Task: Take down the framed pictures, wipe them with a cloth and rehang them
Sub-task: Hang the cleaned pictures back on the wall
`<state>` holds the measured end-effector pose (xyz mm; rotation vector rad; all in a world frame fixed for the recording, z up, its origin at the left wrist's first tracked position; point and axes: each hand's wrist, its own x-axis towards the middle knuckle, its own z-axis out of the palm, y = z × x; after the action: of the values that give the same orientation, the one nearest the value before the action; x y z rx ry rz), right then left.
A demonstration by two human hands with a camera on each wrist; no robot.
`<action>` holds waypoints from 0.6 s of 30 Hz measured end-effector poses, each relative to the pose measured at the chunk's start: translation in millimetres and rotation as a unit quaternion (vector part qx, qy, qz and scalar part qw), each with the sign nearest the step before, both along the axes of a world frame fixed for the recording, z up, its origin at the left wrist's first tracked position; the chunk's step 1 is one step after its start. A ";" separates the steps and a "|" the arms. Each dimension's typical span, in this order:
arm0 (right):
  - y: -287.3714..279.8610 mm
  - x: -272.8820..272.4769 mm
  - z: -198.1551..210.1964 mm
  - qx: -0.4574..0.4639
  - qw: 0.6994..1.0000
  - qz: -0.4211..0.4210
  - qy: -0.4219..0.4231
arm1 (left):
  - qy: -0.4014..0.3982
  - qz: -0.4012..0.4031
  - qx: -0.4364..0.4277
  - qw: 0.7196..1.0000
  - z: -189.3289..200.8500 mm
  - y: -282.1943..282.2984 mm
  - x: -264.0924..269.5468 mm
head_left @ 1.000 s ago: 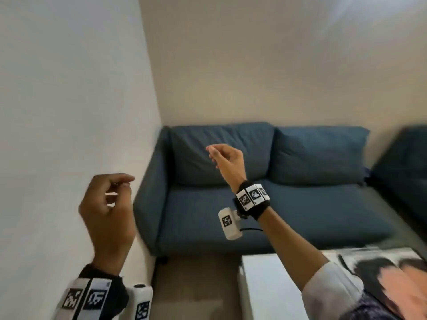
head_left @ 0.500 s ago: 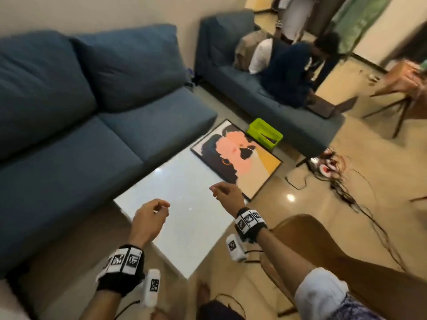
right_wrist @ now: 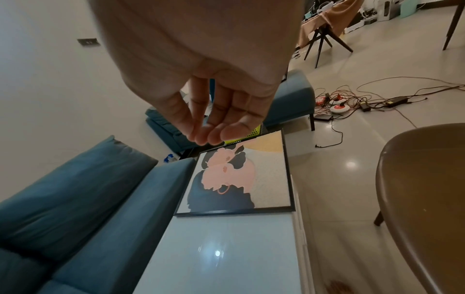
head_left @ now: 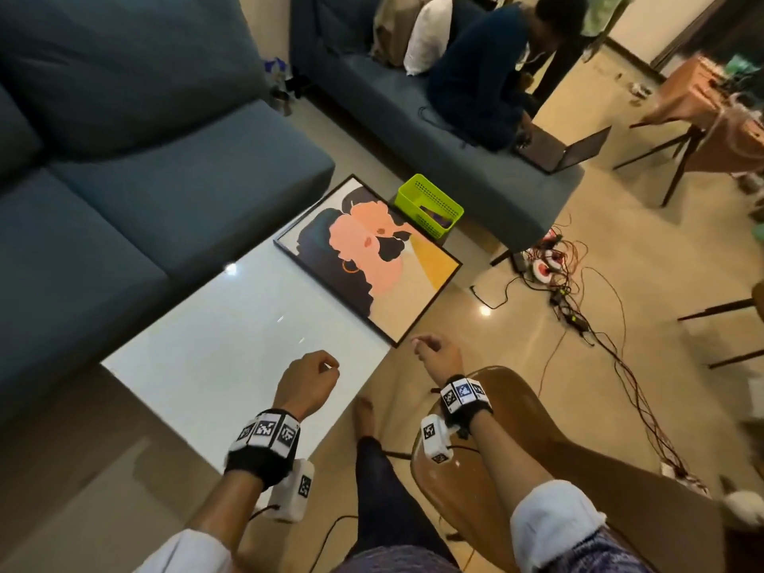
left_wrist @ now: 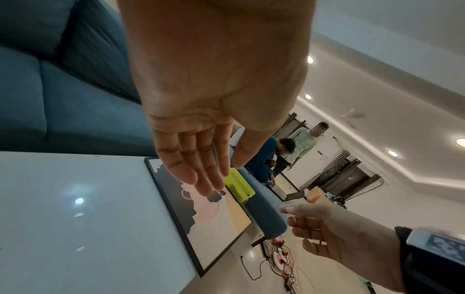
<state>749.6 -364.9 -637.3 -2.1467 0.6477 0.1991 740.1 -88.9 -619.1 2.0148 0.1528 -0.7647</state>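
Both hands empty, hovering near the table's near end.
Left hand [head_left: 306,385] over the white table [head_left: 215,349], fingers relaxed, loosely extended. Right hand [head_left: 438,357] just off the table edge, fingers loosely curled. Framed picture [head_left: 368,258] lies flat, face up, on the table's far end, apart from both hands.

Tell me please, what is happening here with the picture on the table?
A person stands over a white glossy coffee table. A black-framed picture of an orange-and-dark portrait lies flat on its far end, face up, off the wall. Both hands are empty: the left hand hovers above the table, the right hand just off the table's edge, near the frame's corner. Neither touches the picture. No cloth is visible in them.
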 end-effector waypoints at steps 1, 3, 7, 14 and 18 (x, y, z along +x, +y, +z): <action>-17.4 22.1 -12.6 -0.005 1.000 0.005 0.010 | 0.004 0.001 0.006 1.000 -9.2 -14.1 16.0; -49.7 66.8 -44.1 -0.002 0.999 0.023 0.046 | 0.015 0.016 0.023 0.999 -34.4 -40.9 47.6; -93.2 139.5 -94.1 -0.023 0.994 0.049 0.098 | 0.045 0.087 0.027 0.995 -72.6 -71.8 93.7; -203.6 333.1 -238.4 -0.092 0.981 0.084 0.151 | 0.146 0.260 -0.042 0.954 -209.0 -196.3 237.2; -250.6 403.7 -289.6 -0.149 0.976 0.096 0.128 | 0.170 0.314 -0.049 0.933 -293.4 -252.3 265.7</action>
<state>1153.3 -615.5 -926.9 -2.5008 0.6474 0.5194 1005.8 -341.2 -912.5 1.5781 0.8964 -0.6732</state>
